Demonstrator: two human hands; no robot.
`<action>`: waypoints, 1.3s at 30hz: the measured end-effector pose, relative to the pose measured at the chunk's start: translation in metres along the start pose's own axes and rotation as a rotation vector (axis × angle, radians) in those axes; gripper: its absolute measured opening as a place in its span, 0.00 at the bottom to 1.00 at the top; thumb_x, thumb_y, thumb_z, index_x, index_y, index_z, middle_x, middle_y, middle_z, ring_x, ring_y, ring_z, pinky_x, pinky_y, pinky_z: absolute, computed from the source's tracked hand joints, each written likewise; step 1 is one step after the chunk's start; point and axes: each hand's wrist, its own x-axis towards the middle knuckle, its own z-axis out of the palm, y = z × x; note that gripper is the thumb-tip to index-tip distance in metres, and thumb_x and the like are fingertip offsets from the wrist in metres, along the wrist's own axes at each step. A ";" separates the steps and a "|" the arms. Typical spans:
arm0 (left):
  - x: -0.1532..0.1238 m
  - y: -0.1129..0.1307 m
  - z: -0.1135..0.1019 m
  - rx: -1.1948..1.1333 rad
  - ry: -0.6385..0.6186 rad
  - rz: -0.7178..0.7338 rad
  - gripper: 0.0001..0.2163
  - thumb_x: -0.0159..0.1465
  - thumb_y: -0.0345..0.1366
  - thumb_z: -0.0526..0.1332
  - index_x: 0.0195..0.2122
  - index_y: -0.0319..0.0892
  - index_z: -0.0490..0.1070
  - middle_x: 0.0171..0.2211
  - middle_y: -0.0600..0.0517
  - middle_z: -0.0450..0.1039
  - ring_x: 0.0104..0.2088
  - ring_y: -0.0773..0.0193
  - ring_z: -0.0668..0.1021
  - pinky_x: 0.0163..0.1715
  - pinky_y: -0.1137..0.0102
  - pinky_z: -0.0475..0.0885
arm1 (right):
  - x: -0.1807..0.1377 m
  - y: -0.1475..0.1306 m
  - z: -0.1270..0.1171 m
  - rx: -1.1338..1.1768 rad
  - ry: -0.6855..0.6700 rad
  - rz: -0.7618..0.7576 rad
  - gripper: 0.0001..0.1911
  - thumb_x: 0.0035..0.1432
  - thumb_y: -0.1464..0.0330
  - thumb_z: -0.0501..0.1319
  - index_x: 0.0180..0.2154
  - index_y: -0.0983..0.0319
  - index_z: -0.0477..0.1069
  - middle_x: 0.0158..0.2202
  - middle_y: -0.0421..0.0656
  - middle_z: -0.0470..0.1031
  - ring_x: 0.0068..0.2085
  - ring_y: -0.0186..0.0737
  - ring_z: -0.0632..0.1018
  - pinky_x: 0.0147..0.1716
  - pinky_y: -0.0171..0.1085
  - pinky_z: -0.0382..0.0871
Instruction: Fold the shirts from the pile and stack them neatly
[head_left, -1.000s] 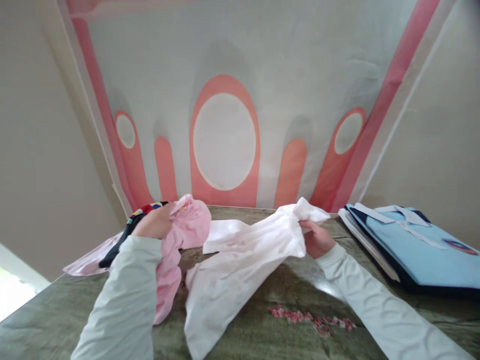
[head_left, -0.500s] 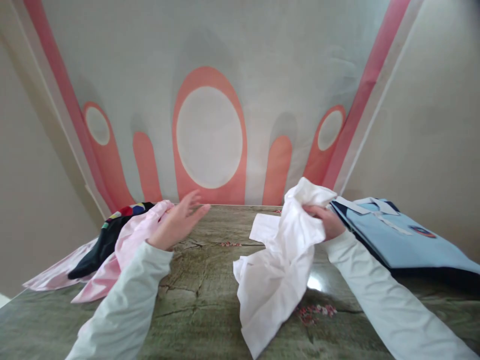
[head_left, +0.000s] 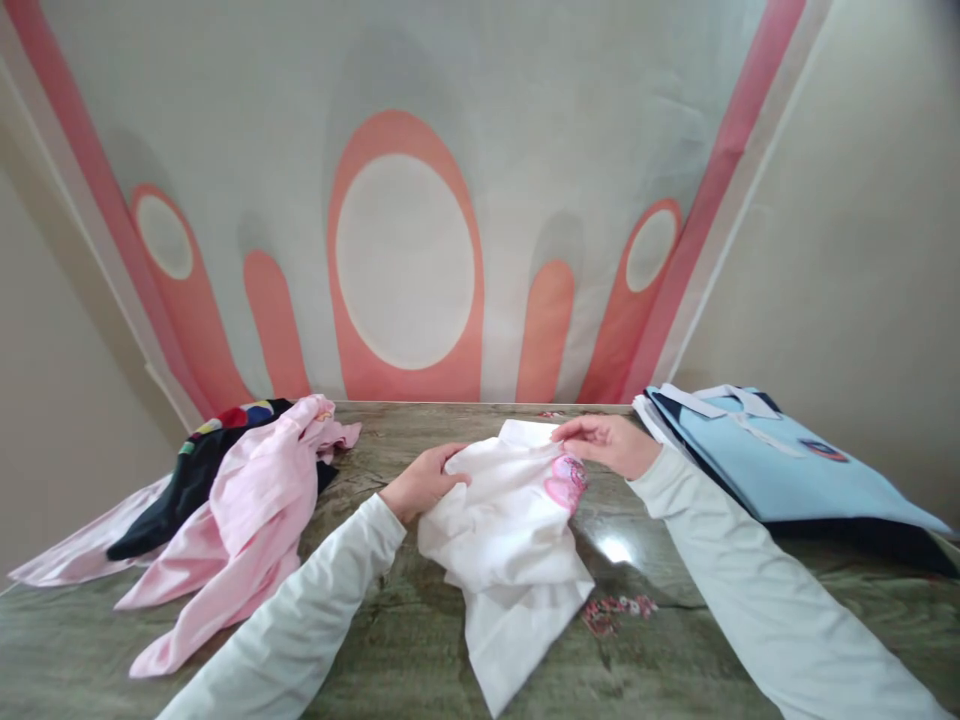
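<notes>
A white shirt (head_left: pixel 510 540) with a pink printed picture (head_left: pixel 566 482) lies loosely spread on the table in front of me, its lower part creased and narrowing toward me. My left hand (head_left: pixel 426 482) grips its upper left edge, thumb on top and fingers partly hidden by the cloth. At the upper right edge, just above the pink picture, my right hand (head_left: pixel 607 443) pinches the fabric between thumb and fingers.
To the left lie crumpled clothes: a pink garment (head_left: pixel 262 500) and a black one with coloured patches (head_left: pixel 169 505). Folded clothes with a light blue top (head_left: pixel 787 465) are stacked at the right. Behind the wood-patterned table (head_left: pixel 405 640) stands a wall with a pink design.
The white shirt, bunched up in my right hand before, is now lowered and spread, showing its pink picture. My left hand has moved right from beside the pink garment and taken hold of the shirt.
</notes>
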 end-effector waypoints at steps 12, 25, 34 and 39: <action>-0.003 0.014 -0.008 -0.271 0.121 -0.006 0.23 0.54 0.44 0.62 0.49 0.39 0.66 0.35 0.46 0.74 0.30 0.61 0.76 0.30 0.68 0.70 | 0.013 0.088 0.001 -0.345 0.067 0.089 0.12 0.47 0.69 0.59 0.36 0.66 0.71 0.30 0.43 0.75 0.25 0.34 0.71 0.27 0.34 0.66; -0.004 0.037 -0.046 0.387 0.478 0.289 0.18 0.58 0.45 0.55 0.44 0.38 0.71 0.37 0.49 0.74 0.39 0.57 0.73 0.36 0.71 0.66 | 0.001 -0.017 -0.021 -0.541 0.616 -0.156 0.12 0.54 0.61 0.55 0.32 0.62 0.70 0.26 0.40 0.72 0.25 0.34 0.69 0.25 0.32 0.62; -0.017 0.058 -0.034 -0.048 0.350 0.165 0.17 0.58 0.45 0.57 0.42 0.39 0.69 0.32 0.51 0.74 0.28 0.64 0.74 0.27 0.73 0.67 | 0.006 -0.007 -0.014 -0.490 0.543 -0.165 0.12 0.52 0.65 0.55 0.39 0.62 0.69 0.38 0.46 0.69 0.32 0.37 0.73 0.31 0.36 0.68; -0.023 0.071 0.002 -0.343 0.287 0.117 0.16 0.58 0.43 0.58 0.46 0.42 0.65 0.35 0.50 0.73 0.29 0.64 0.75 0.27 0.72 0.69 | -0.007 -0.041 0.017 -0.300 0.435 -0.099 0.17 0.52 0.61 0.57 0.41 0.64 0.67 0.39 0.47 0.68 0.31 0.36 0.73 0.29 0.36 0.69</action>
